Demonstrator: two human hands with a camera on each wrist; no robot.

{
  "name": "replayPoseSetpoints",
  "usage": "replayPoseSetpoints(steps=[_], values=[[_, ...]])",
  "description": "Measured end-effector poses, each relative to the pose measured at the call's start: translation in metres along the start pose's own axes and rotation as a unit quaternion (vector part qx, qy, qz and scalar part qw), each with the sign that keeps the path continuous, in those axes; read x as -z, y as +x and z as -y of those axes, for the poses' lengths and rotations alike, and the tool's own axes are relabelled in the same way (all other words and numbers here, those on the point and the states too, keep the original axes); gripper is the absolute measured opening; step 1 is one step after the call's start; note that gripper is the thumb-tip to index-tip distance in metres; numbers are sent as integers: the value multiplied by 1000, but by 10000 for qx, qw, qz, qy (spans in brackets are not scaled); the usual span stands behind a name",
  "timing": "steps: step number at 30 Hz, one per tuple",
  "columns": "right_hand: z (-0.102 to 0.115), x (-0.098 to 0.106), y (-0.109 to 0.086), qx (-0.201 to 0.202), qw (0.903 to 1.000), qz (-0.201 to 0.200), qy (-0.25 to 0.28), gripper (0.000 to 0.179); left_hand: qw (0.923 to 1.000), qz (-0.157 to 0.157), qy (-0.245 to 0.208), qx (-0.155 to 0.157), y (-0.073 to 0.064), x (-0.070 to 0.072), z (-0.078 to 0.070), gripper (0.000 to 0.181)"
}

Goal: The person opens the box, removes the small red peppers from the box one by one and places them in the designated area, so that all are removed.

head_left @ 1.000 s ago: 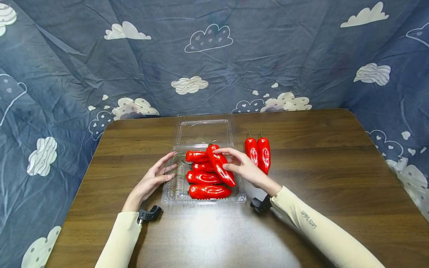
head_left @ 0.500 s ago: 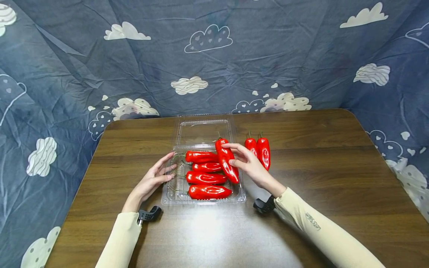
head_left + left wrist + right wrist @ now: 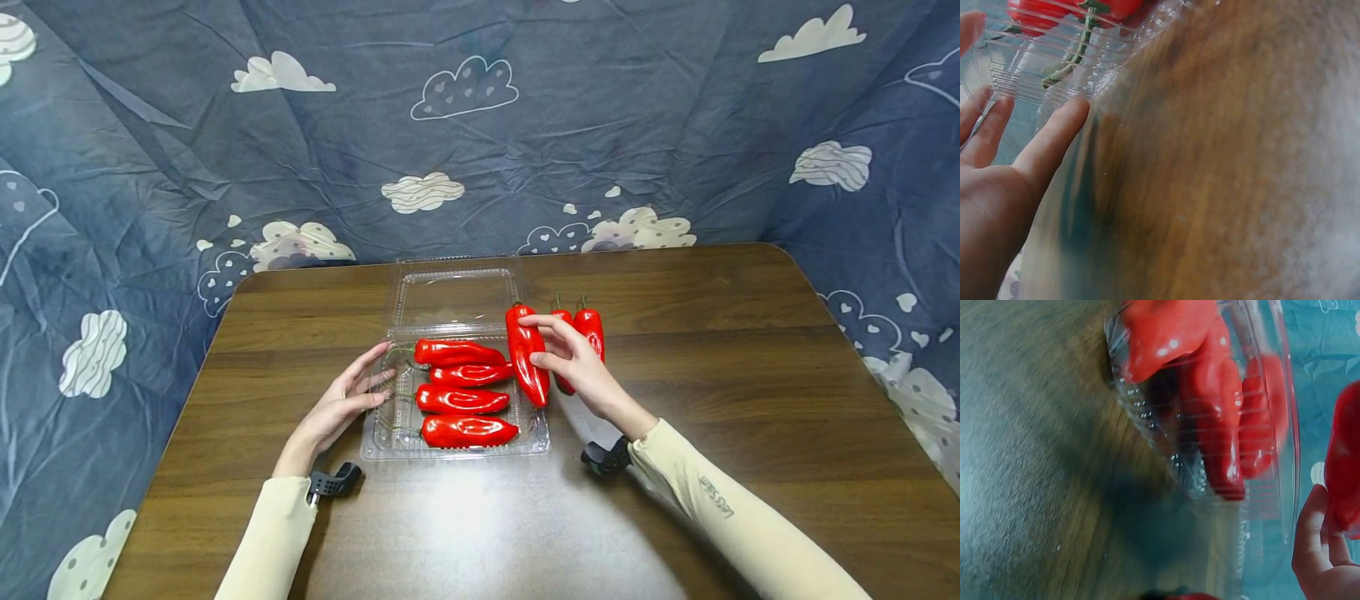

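Observation:
In the head view a clear plastic clamshell box (image 3: 457,455) has several red peppers (image 3: 468,431) lying crosswise in it, green stems to the left. My left hand (image 3: 341,404) rests its spread, fairly straight fingers against the box's left wall; in the left wrist view the fingers (image 3: 1054,140) touch the ribbed plastic beside a stem (image 3: 1075,59). Above the box's right edge, my right hand (image 3: 577,367) pinches another red pepper (image 3: 527,357) between thumb and fingers, stem end away from me. The right wrist view catches this held pepper (image 3: 1344,456) at its right edge.
The box's transparent lid (image 3: 457,298) lies folded back behind it. Right of the box are two more red peppers on the table, one (image 3: 590,325) plainer and one (image 3: 561,316) partly behind my right hand. A blue cloud-patterned cloth (image 3: 480,150) hangs beyond the wooden table (image 3: 712,350).
My right hand has carried its pepper rightward, from above the peppers in the box to the box's right edge. The left hand stays against the left wall.

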State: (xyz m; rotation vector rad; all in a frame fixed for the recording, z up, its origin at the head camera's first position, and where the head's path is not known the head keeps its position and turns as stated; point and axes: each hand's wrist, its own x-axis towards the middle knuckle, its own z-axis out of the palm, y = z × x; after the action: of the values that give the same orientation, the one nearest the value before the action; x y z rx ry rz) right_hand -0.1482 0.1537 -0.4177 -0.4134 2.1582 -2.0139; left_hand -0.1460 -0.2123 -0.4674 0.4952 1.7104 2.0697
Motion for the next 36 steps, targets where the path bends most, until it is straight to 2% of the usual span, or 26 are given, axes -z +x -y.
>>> replayPoseSetpoints(steps=[13,29,36], values=[[-8,19,-5,21,9990,-362,-258,43,10000,10,-45,-13,-1,-1,0,72],[-10,42,-12,-99,9970,-742,-181,43,10000,8,-24,-13,0,-1,0,72],[-11,51,-16,-149,9960,-880,22,43,10000,13,-26,-38,0,-1,0,72]])
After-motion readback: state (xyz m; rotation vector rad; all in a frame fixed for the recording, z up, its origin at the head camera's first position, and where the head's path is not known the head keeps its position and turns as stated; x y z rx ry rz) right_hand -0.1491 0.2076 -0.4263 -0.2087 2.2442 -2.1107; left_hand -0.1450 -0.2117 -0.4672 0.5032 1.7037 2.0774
